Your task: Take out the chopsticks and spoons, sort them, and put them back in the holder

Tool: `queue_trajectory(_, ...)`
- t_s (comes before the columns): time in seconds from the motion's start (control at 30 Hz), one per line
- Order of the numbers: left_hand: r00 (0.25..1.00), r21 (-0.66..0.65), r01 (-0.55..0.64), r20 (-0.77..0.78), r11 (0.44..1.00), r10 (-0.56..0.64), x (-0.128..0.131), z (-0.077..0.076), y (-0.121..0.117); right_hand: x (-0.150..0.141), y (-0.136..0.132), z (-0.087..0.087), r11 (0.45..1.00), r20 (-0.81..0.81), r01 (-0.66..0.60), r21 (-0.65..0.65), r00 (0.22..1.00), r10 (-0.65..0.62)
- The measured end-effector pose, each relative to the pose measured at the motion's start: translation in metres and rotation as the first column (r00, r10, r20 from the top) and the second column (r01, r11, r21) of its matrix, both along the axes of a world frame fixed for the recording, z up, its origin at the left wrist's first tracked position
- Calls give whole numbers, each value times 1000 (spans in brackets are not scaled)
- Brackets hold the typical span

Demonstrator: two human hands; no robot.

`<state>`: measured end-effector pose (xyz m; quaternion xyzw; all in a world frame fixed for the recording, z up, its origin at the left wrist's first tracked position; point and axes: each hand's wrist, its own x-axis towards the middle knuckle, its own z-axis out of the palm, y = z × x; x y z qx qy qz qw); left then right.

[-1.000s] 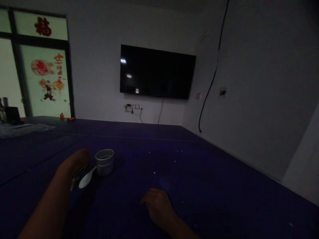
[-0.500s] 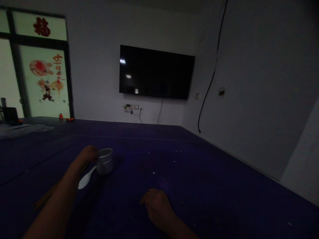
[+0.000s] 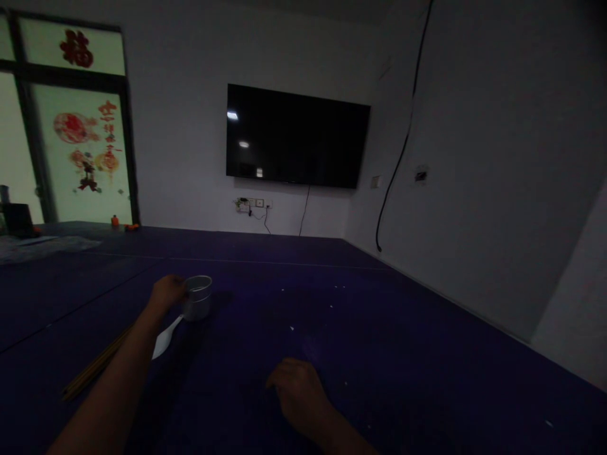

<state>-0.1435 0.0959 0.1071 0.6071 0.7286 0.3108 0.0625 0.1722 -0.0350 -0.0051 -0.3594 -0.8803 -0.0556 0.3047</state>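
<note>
At the left of the head view, my left hand (image 3: pixel 168 292) is closed on the near-left side of a grey cup (image 3: pixel 198 300). The cup is upright with its mouth facing up; whether its base touches the table cannot be told. A white spoon (image 3: pixel 164 340) lies just in front of the cup, partly covered by my left forearm. Beside that forearm lie thin brown sticks like chopsticks (image 3: pixel 95 370), also partly covered. My right hand (image 3: pixel 296 388) rests low in the middle on the dark purple table (image 3: pixel 246 360), fingers curled under, with nothing visible in it.
Small white scraps (image 3: pixel 291 328) are scattered over the table. Plastic sheeting (image 3: pixel 47 249) and a dark box (image 3: pixel 18 220) are at the far left, with small orange objects (image 3: pixel 131 227) by the glass door. A television (image 3: pixel 296 136) hangs on the back wall.
My left hand has moved the cup slightly farther from me or upward. More of the brown sticks shows beside my forearm. My right hand has stayed in place.
</note>
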Motion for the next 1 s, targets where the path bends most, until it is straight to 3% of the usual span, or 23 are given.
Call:
queue_trajectory(0.23, 999, -7, -27, 40, 1000, 27, 4, 10, -9, 1, 0, 0, 1000, 12, 11, -6, 1000, -11)
queue_trajectory(0.4, 994, 162, -111, 34, 980, 107, 12, 36, -29, 4, 2, 5, 996, 32, 91, 14, 995, -91)
queue_trajectory(0.47, 984, 288, -179, 47, 941, 172, 20, 51, -44, 8, 3, 9, 985, 28, 171, 31, 985, -172)
queue_trajectory(0.5, 968, 419, -249, 88, 873, 234, 25, 58, -52, 10, 3, 12, 975, 26, 218, 39, 975, -219)
queue_trajectory(0.53, 961, 466, -275, 105, 841, 256, 32, 64, -60, 11, 3, 15, 963, 25, 268, 44, 963, -269)
queue_trajectory(0.57, 960, 501, -277, 118, 820, 253, 40, 68, -68, 13, 3, 18, 948, 28, 317, 42, 948, -318)
queue_trajectory(0.63, 979, 579, -185, 175, 794, 101, 62, 68, -82, 16, 3, 26, 914, 56, 406, 10, 912, -406)
queue_trajectory(0.7, 994, 580, -33, 107, 814, -36, 89, 53, -94, 18, 1, 34, 883, 121, 466, -53, 881, -457)
queue_trajectory(0.8, 942, 413, 328, -216, 850, -259, 127, 5, -108, 18, -1, 45, 839, 231, 530, -122, 837, -495)
queue_trajectory(0.9, 808, 277, 544, -426, 792, -406, 148, -51, -119, 17, -2, 49, 823, 294, 551, -137, 816, -498)
queue_trajectory(1.0, 684, 160, 653, -545, 740, -485, 150, -87, -125, 15, -2, 48, 823, 321, 548, -147, 814, -485)
